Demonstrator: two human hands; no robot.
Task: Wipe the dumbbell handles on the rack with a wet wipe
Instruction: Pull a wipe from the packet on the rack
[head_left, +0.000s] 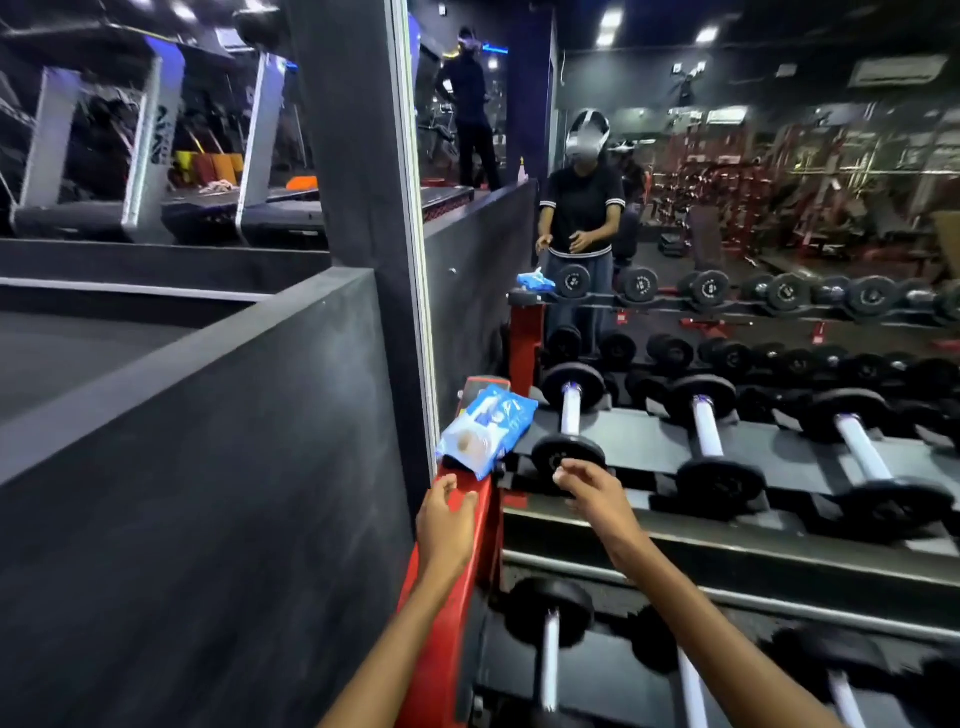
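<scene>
I am holding both bare forearms stretched forward and slightly apart. My left hand (445, 512) is hovering with its fingers loosely curled and its thumb spread, gripping nothing. My right hand (589, 483) is reaching further ahead, palm down, its fingers relaxed and bent, also gripping nothing.

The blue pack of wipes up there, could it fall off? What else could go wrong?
Yes, maybe. The pack of wipes lies tilted on the narrow red end of the rack, partly hanging over, so a bump from the left hand could knock it down. Also, the right hand is right beside the nearest dumbbell; if it rolls, fingers could get pinched.
</scene>
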